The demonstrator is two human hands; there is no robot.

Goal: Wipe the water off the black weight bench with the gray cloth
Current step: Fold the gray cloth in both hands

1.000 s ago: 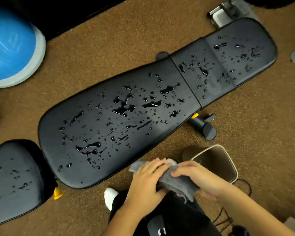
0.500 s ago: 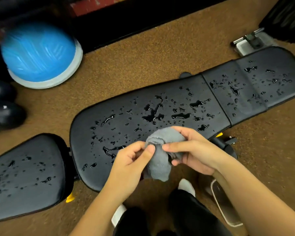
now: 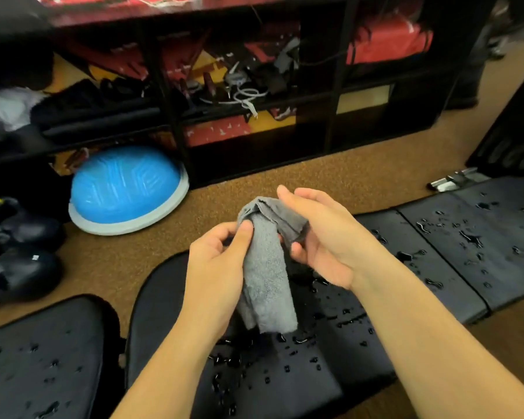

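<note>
Fingers of left hand pinch gray cloth; right hand curls round its top, probably folding it into a pad above the wet bench; droplets untouched.

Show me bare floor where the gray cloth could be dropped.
Bare carpet runs between the shelf unit and the weight bench, right of the blue dome. A smaller patch lies between the dome and the seat pad. Crowded: shoes at far left, shelf cubbies full.

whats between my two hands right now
The gray cloth, hanging in a loose roll; the left hand pinches it and the right hand holds its top, as the head view shows.
</note>
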